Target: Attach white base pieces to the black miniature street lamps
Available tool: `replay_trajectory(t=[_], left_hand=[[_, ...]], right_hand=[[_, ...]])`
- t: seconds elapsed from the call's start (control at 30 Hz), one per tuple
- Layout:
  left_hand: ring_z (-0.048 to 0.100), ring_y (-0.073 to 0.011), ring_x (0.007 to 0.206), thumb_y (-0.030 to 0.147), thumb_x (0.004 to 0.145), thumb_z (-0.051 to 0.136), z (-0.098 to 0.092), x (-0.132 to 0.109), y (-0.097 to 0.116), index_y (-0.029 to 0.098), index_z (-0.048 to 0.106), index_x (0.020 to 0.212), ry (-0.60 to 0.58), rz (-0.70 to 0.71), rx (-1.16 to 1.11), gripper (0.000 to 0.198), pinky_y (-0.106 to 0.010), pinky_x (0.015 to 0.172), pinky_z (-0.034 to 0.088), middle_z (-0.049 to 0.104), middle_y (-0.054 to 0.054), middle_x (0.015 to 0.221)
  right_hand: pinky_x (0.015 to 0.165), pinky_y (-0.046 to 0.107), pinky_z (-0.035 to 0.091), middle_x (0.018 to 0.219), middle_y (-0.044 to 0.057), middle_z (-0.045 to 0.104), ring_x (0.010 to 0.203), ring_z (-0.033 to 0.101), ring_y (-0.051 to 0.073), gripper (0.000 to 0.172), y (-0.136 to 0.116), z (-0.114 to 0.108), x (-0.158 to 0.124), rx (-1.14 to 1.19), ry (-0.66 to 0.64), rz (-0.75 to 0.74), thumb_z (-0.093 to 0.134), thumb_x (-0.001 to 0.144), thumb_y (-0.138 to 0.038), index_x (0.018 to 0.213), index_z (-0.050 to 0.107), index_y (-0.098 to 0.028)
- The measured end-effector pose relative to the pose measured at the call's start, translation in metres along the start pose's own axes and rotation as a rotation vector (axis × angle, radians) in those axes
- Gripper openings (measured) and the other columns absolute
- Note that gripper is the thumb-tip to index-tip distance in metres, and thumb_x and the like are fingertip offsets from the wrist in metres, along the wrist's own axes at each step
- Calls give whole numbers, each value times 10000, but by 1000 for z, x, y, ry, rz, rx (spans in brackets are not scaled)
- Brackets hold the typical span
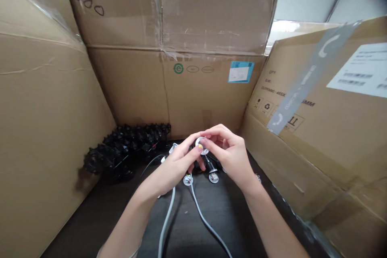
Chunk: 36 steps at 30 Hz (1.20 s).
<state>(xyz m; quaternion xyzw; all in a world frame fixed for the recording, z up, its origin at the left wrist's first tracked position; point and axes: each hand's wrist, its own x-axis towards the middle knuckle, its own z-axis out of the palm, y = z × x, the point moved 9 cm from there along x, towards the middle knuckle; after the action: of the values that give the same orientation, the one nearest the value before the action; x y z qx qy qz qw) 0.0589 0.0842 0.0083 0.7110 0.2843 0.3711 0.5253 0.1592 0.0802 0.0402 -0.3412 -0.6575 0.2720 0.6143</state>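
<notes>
Between my two hands, above the dark tabletop, is a small round white part (198,142) shaped like a ring or cap. My left hand (181,162) pinches its left side, the thumb lying on a yellow spot at the front. Thumb and fingers of my right hand (231,149) close on its upper right. Just below the hands lie a white round piece with wires in it (188,179) and a black cylindrical piece (210,165) beside another white-rimmed round end (213,177). Fingers hide part of what is held.
Black ridged parts (130,145) are piled at the back left. Pale cables (167,221) run over the dark table (193,229) toward me. Large cardboard boxes stand on the left (45,121), at the back (199,100) and on the right (332,141).
</notes>
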Motion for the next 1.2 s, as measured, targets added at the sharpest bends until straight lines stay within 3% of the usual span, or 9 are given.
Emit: replay_trajectory(t=[0.27, 0.47, 0.73, 0.83, 1.03, 1.2], left_hand=[[582, -160, 855, 339, 880, 494, 3, 0, 2, 218, 418, 1322, -16, 56, -2, 465, -256, 656, 506, 591, -70, 1123], [555, -197, 1055, 226, 848, 529, -12, 1, 10, 215, 411, 1340, 174, 227, 347, 506, -302, 837, 513, 477, -90, 1306], [583, -173, 1055, 102, 783, 568, -23, 1, 6, 237, 49, 1429, 274, 305, 302, 840, -351, 928, 493, 502, -104, 1285], [588, -174, 1058, 86, 774, 573, -26, -3, 8, 247, 127, 1372, 312, 327, 298, 763, -368, 937, 492, 464, -114, 1340], [511, -193, 1187, 84, 810, 521, -20, -8, 25, 208, 442, 1130, 353, 416, 505, 352, -349, 958, 471, 474, -89, 1353], [453, -177, 1245, 45, 801, 504, -16, -13, 38, 189, 487, 1168, 397, 507, 696, 395, -331, 1008, 430, 474, -81, 1358]], right_hand=[[607, 227, 446, 870, 16, 541, 747, 538, 110, 114, -16, -5, -2, -24, -28, -85, 590, 823, -171, 865, 688, -211], [644, 224, 463, 1068, 28, 501, 832, 533, 109, 332, -25, 5, -7, -233, -248, -132, 519, 775, -13, 1001, 643, -223], [672, 217, 479, 995, 12, 463, 816, 509, 96, 329, -16, 12, -9, -401, -226, -147, 571, 714, 26, 954, 560, -199], [651, 210, 486, 972, 7, 462, 818, 510, 100, 284, -15, 11, -7, -389, -204, -144, 597, 725, -6, 924, 539, -200], [702, 212, 525, 964, 9, 473, 856, 528, 108, 177, -9, 8, -3, -292, -150, -126, 526, 792, -42, 871, 512, -199], [682, 203, 532, 935, 8, 495, 847, 540, 113, 168, -3, 6, -2, -259, -115, -112, 501, 796, -43, 851, 507, -201]])
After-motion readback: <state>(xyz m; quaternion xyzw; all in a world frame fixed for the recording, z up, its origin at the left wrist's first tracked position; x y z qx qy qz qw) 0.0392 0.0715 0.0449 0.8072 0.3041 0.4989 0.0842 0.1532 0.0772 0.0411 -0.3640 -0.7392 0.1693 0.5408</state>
